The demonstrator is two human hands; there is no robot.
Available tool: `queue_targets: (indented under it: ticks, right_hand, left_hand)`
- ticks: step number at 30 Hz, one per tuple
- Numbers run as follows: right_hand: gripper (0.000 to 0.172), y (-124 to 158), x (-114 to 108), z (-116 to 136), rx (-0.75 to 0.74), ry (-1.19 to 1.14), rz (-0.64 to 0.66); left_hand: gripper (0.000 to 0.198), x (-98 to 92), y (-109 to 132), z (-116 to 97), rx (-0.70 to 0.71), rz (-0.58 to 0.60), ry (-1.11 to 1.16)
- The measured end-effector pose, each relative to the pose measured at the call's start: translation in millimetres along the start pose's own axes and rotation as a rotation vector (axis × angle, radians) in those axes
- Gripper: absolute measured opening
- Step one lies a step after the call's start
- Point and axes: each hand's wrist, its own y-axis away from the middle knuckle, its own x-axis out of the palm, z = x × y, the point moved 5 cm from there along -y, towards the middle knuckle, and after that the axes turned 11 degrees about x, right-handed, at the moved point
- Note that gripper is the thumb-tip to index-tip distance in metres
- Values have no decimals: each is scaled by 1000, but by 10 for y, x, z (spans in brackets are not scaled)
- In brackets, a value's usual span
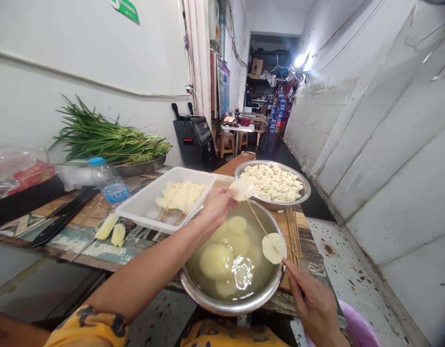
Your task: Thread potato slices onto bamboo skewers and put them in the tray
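Note:
My left hand [219, 205] pinches a thin, pale potato slice [243, 188] above the far rim of a metal basin [232, 308]. My right hand [314, 300] is closed on the lower end of a bamboo skewer [257, 218]. Threaded on that skewer is another potato slice [273, 248], close to my right fingers. The skewer's tip reaches the slice in my left hand; whether it pierces it I cannot tell. In the basin, several potato slices [215, 261] lie in cloudy water.
Left of the basin, a white plastic tub [135, 212] holds skewered slices [181, 196]. Behind stands a bowl of pale chopped pieces [275, 182]. Loose skewers [293, 229] lie at the right. Further left are a water bottle [108, 180], a knife [59, 224] and green stalks [106, 135].

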Motion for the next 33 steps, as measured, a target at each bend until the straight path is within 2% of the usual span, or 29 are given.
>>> queue_targets:
  ticks: [1, 3, 6, 8, 11, 15, 17, 23, 25, 29, 31, 33]
  right_hand:
    - [28, -3, -3, -19, 23, -5, 4]
    - [23, -9, 18, -103, 198, -106, 50]
    - [25, 31, 146, -258, 592, -468, 207]
    - [27, 55, 239, -313, 783, -742, 294]
    - [25, 37, 319, -347, 920, -1009, 402]
    - [23, 5, 340, -344, 941, -1121, 490]
    - [24, 16, 323, -343, 918, -1066, 448]
    - [33, 69, 191, -349, 767, -618, 137]
    - [35, 71, 194, -326, 758, -587, 124]
    - [35, 63, 240, -223, 776, -675, 183]
    - [34, 55, 226, -172, 748, -597, 187]
    - [32, 28, 167, -126, 640, -410, 139]
  left_hand:
    - [7, 0, -1, 2, -11, 2, 14]
    - [10, 8, -1, 12, -42, 13, 54]
    - [12, 20, 3, 32, -100, 24, 107]
    - [10, 27, 7, 38, -119, 31, 116]
    - [11, 48, 16, 42, -130, 68, 103]
    - [13, 69, 33, 55, -149, 106, 82]
    - [13, 77, 39, 54, -151, 122, 86]
    - [12, 69, 44, 52, -161, 121, 82]
    - [12, 71, 44, 53, -161, 118, 79]
    - [13, 86, 54, 45, -127, 123, 63]
    - [12, 93, 62, 21, -68, 127, 32]
    - [12, 97, 71, -15, 11, 129, -10]
